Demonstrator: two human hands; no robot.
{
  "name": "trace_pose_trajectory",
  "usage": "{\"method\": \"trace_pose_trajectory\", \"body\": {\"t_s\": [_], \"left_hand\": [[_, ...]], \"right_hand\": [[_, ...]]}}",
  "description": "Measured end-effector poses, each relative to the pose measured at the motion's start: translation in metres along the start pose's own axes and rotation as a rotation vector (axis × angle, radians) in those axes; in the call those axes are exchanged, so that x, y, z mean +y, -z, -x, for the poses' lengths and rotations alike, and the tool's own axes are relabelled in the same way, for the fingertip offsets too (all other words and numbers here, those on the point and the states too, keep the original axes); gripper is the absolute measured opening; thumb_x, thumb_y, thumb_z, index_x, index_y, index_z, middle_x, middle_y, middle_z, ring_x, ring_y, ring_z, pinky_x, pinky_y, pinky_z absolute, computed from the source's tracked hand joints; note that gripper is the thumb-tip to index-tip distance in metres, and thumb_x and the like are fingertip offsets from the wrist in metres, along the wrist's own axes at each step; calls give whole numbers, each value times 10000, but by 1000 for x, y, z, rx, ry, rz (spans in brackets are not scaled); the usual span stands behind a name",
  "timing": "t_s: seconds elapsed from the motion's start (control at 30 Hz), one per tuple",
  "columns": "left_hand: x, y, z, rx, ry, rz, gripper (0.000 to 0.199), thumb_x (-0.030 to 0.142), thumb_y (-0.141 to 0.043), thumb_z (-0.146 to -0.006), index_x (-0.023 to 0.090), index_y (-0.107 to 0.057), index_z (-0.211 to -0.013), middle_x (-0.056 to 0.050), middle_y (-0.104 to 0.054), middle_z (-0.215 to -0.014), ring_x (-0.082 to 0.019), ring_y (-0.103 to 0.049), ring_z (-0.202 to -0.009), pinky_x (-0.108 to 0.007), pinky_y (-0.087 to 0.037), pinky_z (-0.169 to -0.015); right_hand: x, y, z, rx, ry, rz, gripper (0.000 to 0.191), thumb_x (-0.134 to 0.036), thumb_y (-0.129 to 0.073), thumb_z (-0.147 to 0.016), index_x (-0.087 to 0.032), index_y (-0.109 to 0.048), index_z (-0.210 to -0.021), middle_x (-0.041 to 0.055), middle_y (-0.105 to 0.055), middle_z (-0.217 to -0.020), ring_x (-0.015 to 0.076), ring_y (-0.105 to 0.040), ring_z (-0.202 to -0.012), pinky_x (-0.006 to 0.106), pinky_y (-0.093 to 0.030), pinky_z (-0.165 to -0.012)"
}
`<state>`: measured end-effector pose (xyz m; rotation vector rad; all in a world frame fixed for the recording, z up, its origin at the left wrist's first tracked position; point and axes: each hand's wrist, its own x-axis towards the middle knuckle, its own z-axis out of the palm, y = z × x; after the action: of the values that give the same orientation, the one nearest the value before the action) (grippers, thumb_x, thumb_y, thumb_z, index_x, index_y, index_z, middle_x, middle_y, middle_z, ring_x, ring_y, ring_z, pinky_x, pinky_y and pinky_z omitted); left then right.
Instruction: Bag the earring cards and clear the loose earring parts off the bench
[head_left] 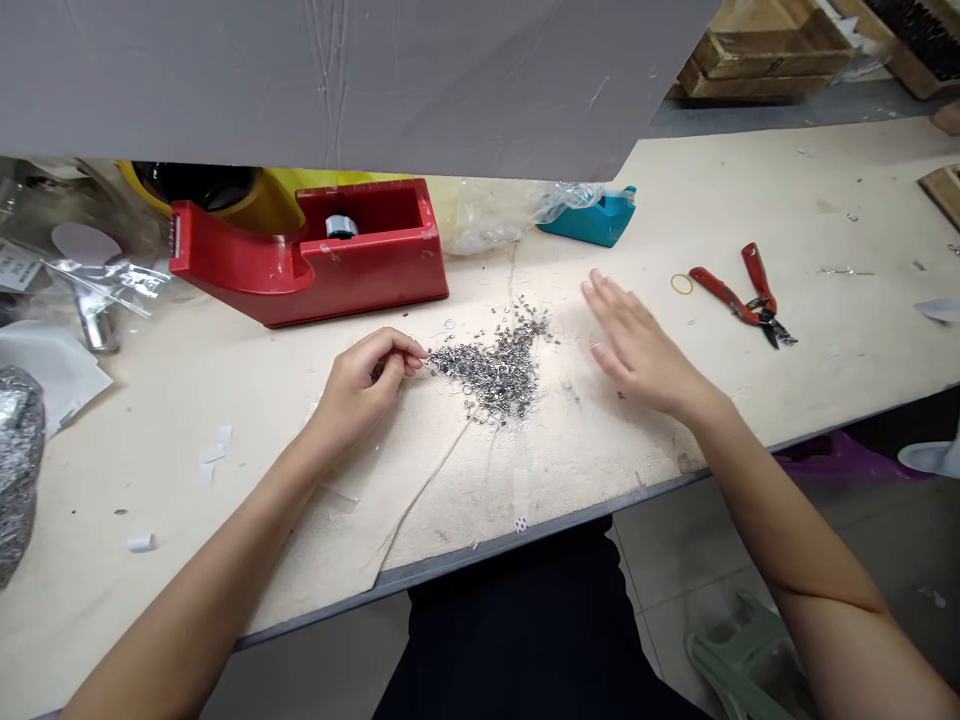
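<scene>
A heap of tiny silvery metal pieces [499, 375] lies spread on the pale tabletop in front of me. At the heap's left edge is my left hand [375, 375], its thumb and forefinger pinched together. Whatever sits between those fingertips is too small to name. To the right of the heap, apart from it, my right hand [637, 350] is flat with fingers stretched out and holds nothing. Red-handled pliers [754, 300] lie farther right, beside a yellow rubber band [682, 284].
Behind the heap stand a red tape dispenser [360, 265] and a teal tape dispenser [596, 220]. A grey panel [337, 80] hangs low over the back. Plastic bags [112, 240] crowd the left side; wooden trays [772, 55] stand at back right. The table's front edge [555, 525] is close to my body.
</scene>
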<state>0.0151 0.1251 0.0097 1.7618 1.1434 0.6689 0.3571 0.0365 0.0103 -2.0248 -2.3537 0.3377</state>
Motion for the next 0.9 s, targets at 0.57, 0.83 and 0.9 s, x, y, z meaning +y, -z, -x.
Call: {"method": "trace_pose_trajectory", "body": {"t_s": [0.57, 0.83, 0.9], "left_hand": [[1, -1, 1, -11, 5, 24, 206, 120, -463, -906, 184, -658, -886, -3, -624, -786, -110, -598, -757, -240, -450, -696], [-1, -2, 1, -6, 0, 34, 200, 122, -472, -901, 189, -659, -882, -2, -622, -780, -110, -593, -755, -241, -441, -689], [-2, -1, 1, -9, -7, 33, 199, 122, -476, -899, 193, -661, -884, -1, -621, -774, -112, -594, -751, -244, -443, -689]], "right_hand": [[-29, -12, 6, -72, 174, 11, 771, -431, -253, -1071, -252, 256, -1621, 106, 18, -1747, 278, -72, -1628, 560, -174, -1330], [3, -1, 16, -70, -154, 17, 721, -472, -250, -1064, -144, -31, -1668, 143, -19, -1754, 331, 2, -1633, 604, -117, -1328], [-3, -11, 16, -134, -135, 25, 761, -501, -263, -1061, -126, 8, -1665, 166, 13, -1749, 339, 19, -1631, 621, -99, -1322]]}}
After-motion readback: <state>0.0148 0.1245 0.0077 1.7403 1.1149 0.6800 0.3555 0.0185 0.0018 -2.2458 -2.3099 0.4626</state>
